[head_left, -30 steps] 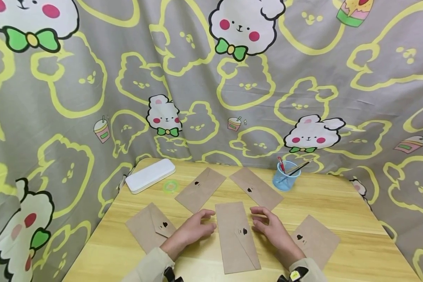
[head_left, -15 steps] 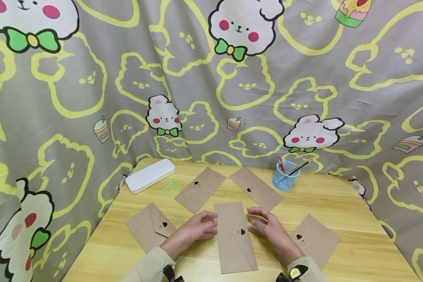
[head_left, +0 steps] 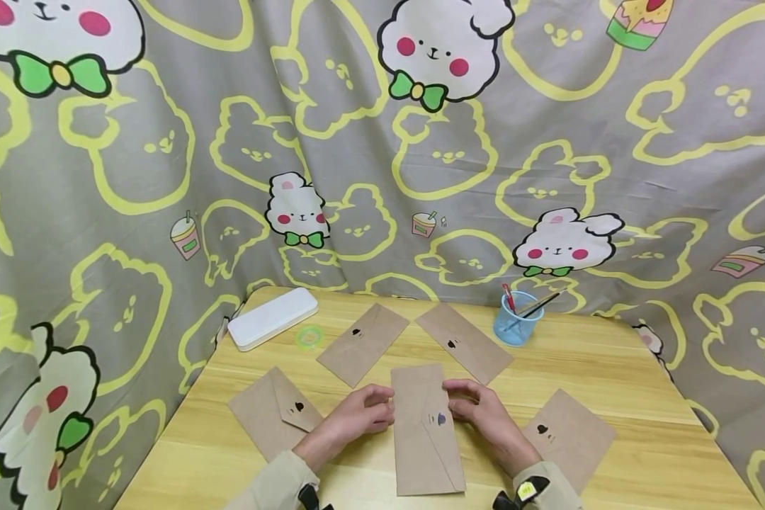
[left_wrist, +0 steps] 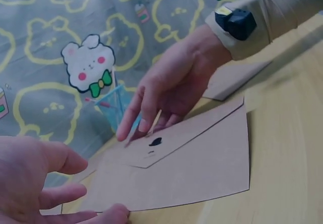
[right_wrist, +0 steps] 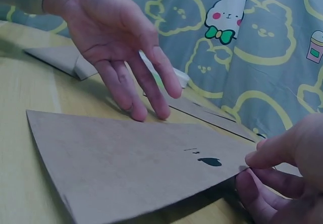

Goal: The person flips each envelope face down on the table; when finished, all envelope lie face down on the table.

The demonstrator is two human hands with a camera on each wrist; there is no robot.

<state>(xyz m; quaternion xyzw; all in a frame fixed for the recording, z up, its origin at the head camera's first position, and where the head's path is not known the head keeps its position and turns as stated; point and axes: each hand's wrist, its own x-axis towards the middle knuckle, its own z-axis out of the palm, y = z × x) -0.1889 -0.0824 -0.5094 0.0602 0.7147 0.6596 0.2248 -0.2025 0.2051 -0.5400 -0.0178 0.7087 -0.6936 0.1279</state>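
Observation:
A brown paper envelope [head_left: 421, 453] with a small dark hat print lies between my hands in the head view. Its right edge is raised off the table in the right wrist view. There my right hand [right_wrist: 287, 173] pinches that edge, a finger above and others below. My left hand [head_left: 361, 418] is at the opposite long edge, with extended fingers touching it or very close. Seen from the left wrist, the left hand [left_wrist: 40, 178] has its fingers spread along the near edge, while the right hand [left_wrist: 174, 80] reaches over the far edge.
Around the middle envelope lie other envelopes: left [head_left: 261, 418], back left [head_left: 372, 329], back right [head_left: 455, 326] and right [head_left: 576, 432]. Behind them stand a white case [head_left: 274, 316], a greenish tape roll [head_left: 309, 337] and a blue mesh pen cup [head_left: 515, 326]. A patterned curtain [head_left: 370, 163] encloses the table.
My right hand has moved left onto the middle envelope's right edge and taken hold of it. The envelope has turned slightly. My left hand has stayed nearly in place by the left edge.

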